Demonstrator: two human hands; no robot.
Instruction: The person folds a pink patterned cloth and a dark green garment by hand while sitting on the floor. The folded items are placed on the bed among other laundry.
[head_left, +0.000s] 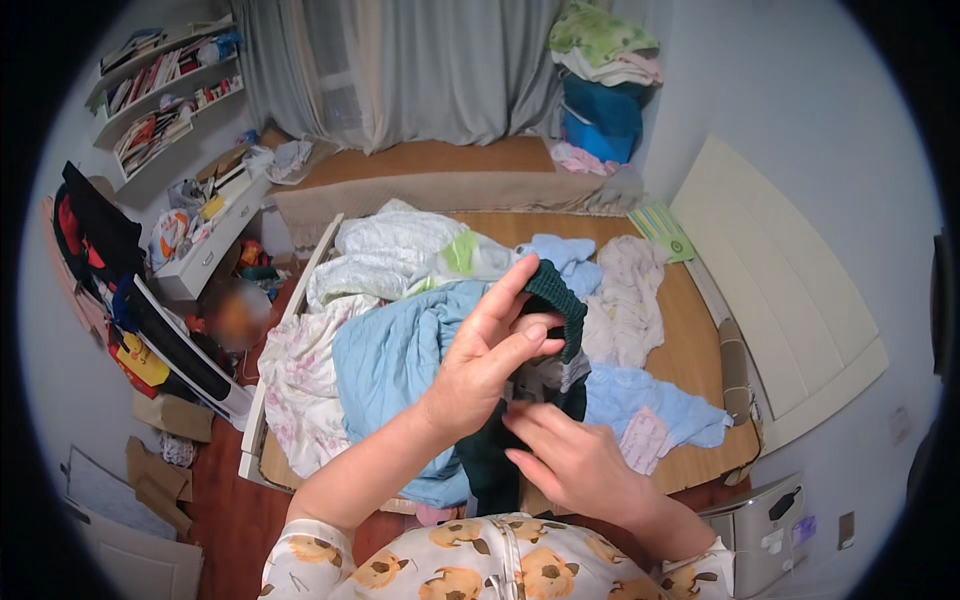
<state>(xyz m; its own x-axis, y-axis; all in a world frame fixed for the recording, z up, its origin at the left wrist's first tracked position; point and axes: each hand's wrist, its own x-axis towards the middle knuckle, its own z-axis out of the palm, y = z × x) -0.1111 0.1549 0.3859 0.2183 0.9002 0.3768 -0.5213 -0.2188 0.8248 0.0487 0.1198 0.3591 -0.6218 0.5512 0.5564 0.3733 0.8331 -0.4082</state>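
Observation:
My left hand (487, 352) is raised over the bed, with the ribbed edge of a dark green garment (566, 307) hooked around its bent fingers. The index finger points up along that edge, and the thumb stands apart. Grey-white cloth shows inside the garment, whose dark lower part hangs toward my waist. Lower and to the right, my right hand (574, 457) has its fingertips against the hanging cloth; whether they pinch it is hidden. Behind my left wrist lies a light blue quilt (401, 352). A blue garment (652, 405) spreads out beyond my right hand.
Floral bedding (315, 367), a pale patterned quilt (397, 240) and a whitish crumpled cloth (626, 300) cover parts of the wooden bed board (694, 330). A cream panel (780, 292) leans at the right wall. A metallic case (757, 525) stands at lower right.

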